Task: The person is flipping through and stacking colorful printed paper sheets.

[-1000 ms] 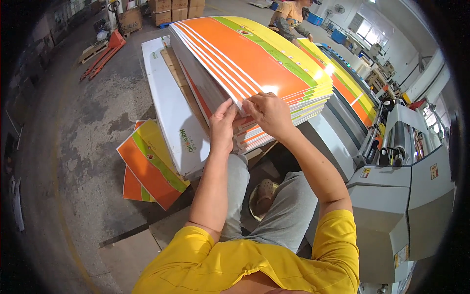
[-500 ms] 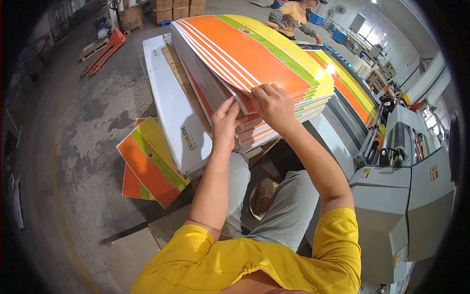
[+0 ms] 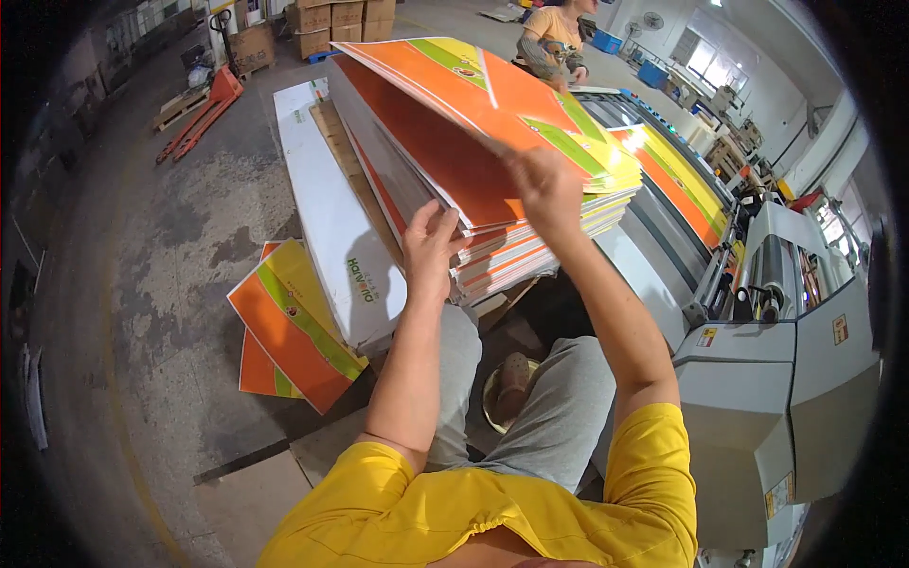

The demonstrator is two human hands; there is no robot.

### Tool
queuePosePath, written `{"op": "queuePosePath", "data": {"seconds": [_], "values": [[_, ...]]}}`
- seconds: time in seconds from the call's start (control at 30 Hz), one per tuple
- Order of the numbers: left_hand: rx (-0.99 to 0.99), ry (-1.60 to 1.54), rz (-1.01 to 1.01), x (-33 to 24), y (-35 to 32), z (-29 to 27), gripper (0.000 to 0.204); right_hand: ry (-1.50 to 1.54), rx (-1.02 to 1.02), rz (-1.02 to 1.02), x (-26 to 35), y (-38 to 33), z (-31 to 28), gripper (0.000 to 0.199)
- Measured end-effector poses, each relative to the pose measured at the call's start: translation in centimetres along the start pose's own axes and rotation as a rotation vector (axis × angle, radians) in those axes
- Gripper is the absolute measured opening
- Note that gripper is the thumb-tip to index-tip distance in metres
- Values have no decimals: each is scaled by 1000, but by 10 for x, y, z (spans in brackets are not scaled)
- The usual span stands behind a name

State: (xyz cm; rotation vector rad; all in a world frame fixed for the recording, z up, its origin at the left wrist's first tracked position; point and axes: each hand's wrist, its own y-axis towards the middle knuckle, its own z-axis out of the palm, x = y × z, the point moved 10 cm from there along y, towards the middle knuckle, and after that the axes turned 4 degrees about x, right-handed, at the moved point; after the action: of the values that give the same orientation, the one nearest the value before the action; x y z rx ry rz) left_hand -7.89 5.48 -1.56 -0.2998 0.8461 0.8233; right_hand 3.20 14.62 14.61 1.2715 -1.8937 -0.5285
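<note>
A tall stack of printed sheets [image 3: 521, 241] in orange, green and yellow rises in front of me. My right hand [image 3: 544, 187], slightly blurred, is closed on the near edge of several upper sheets [image 3: 407, 71]. Those sheets are raised and bent, and a dark gap shows beneath them. Under them lies the orange face of a lower sheet [image 3: 417, 142]. At the stack's near left corner, my left hand [image 3: 431, 248] has its thumb and fingers apart and touches the sheet edges.
A long white box [image 3: 322, 208] lies left of the stack, with loose printed sheets [image 3: 289, 317] on the floor beside it. A large grey machine [image 3: 739, 379] stands at right, carrying another printed sheet [image 3: 677, 180]. A co-worker [image 3: 549, 43] stands beyond; a red pallet jack [image 3: 204, 114] is far left.
My right hand has moved up and to the right, lifting and bending the upper sheets away from the stack. My left hand has dropped slightly, and its fingers have parted. The co-worker has shifted.
</note>
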Motion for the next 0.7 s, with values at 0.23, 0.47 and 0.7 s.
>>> {"op": "queuePosePath", "data": {"seconds": [0.23, 0.47, 0.7], "values": [[80, 181, 17, -5, 1, 8, 32, -162, 190, -122, 19, -29, 33, 9], [39, 242, 44, 1, 2, 3, 19, -215, 257, -118, 9, -40, 44, 13], [126, 246, 58, -8, -1, 9, 22, -133, 348, -182, 41, -36, 49, 23]]}}
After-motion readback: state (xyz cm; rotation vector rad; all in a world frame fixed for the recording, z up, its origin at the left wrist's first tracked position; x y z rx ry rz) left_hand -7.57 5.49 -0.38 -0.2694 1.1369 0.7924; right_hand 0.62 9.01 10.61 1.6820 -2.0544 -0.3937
